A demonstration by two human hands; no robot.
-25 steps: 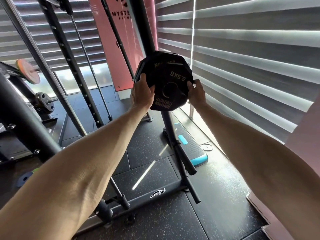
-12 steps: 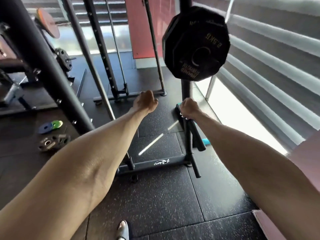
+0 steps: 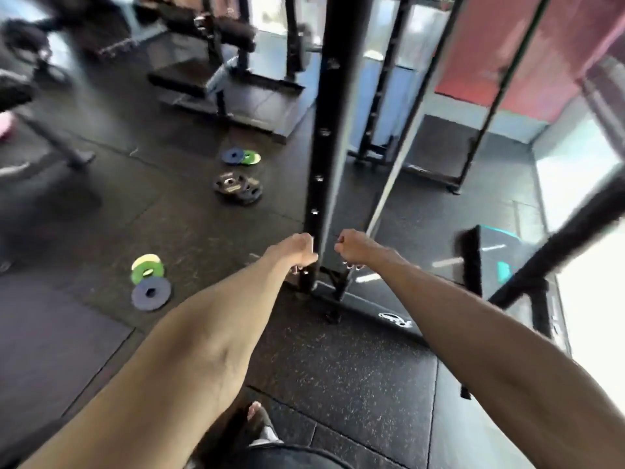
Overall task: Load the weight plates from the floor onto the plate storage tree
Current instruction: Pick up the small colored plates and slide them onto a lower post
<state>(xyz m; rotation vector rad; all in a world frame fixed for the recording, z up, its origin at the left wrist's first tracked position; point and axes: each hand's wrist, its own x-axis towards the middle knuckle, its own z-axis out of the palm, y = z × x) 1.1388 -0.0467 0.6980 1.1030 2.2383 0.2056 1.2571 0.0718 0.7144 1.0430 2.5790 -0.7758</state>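
Observation:
Loose weight plates lie on the black rubber floor to my left. A blue plate (image 3: 151,292) lies nearest, overlapped by green and yellow plates (image 3: 146,267). Farther off are two black plates (image 3: 237,187), and beyond them a blue and a green plate (image 3: 241,156). The plate storage tree (image 3: 559,243) leans through the right of the view, with a bare peg (image 3: 471,257) and its base bar (image 3: 372,308) on the floor. My left hand (image 3: 297,249) and right hand (image 3: 352,246) hang in front of me with loosely curled fingers, holding nothing.
A black rack upright (image 3: 323,137) with bolt holes stands straight ahead between my hands. A bench (image 3: 209,38) and other machine frames fill the back. A teal-edged step (image 3: 500,252) lies at the right by the bright window. My foot (image 3: 258,424) shows at the bottom.
Both hands let go of the black 2.5 kg plate on the tree and dropped low. My view swung left and down; the hung plate is out of sight and floor plates show.

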